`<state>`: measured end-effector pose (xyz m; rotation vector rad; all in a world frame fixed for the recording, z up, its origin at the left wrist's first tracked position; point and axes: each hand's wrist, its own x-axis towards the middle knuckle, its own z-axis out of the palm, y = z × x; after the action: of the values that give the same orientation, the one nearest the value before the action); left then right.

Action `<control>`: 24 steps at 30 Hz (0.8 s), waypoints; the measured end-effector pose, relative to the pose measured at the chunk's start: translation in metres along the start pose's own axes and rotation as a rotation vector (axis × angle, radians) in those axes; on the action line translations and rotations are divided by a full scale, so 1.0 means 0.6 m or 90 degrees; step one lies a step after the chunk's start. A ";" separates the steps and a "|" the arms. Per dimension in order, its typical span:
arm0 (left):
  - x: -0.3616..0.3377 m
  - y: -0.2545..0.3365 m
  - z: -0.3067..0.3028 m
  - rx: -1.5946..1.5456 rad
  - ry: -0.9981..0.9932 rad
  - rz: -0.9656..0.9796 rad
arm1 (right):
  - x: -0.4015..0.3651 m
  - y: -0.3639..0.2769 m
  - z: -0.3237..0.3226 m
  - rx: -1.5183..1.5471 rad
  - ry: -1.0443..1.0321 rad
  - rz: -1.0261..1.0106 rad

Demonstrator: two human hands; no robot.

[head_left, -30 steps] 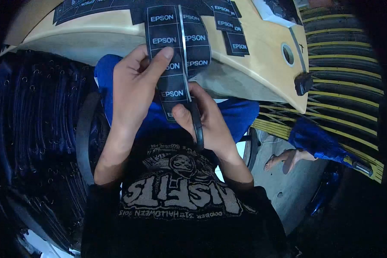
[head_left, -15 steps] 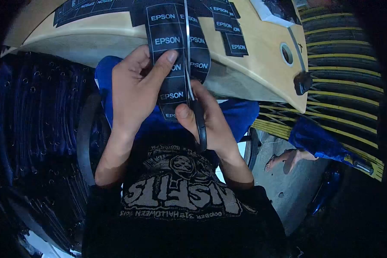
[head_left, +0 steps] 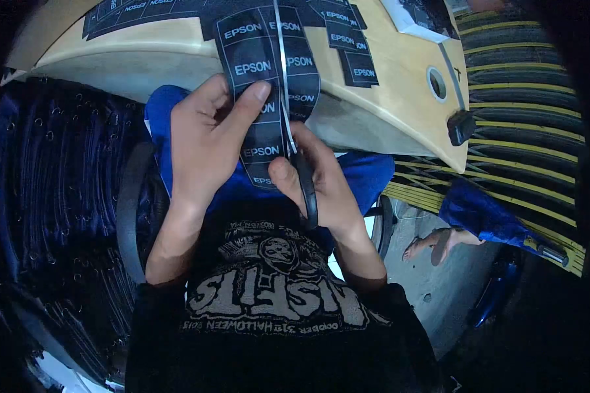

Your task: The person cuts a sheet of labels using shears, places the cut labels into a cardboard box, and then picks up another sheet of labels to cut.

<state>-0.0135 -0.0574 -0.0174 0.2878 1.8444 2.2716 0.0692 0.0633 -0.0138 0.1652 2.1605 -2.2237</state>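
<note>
My left hand point(head_left: 206, 141) pinches a dark sheet of EPSON labels point(head_left: 255, 65), thumb on top of it, holding it up in front of the table edge. My right hand point(head_left: 321, 183) grips black-handled scissors point(head_left: 294, 141). Their silver blades run up the middle of the sheet along a line between two label columns. The sheet's right-hand strip curls away from the cut.
A pale wooden table point(head_left: 400, 85) ahead carries more dark EPSON label sheets point(head_left: 347, 46) and has a round hole point(head_left: 438, 82). Dark blue stacked goods point(head_left: 52, 183) fill the left. A person's bare foot point(head_left: 432, 242) rests on the floor at the right, beside yellow-striped material point(head_left: 524, 131).
The scissor blades have moved further up the sheet, lengthening the cut. My left hand shifted the sheet slightly and tilted it.
</note>
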 end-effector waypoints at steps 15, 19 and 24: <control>-0.004 -0.001 0.000 -0.011 0.004 -0.006 | 0.004 -0.010 -0.001 0.000 -0.015 0.024; -0.006 -0.001 -0.006 -0.019 0.000 -0.008 | 0.006 -0.015 0.001 0.039 -0.020 0.039; -0.007 -0.005 -0.006 -0.021 -0.018 -0.007 | 0.008 -0.018 -0.003 0.003 -0.028 0.069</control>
<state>-0.0104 -0.0610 -0.0214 0.3023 1.7892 2.2762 0.0636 0.0655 -0.0033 0.2253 2.0723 -2.1536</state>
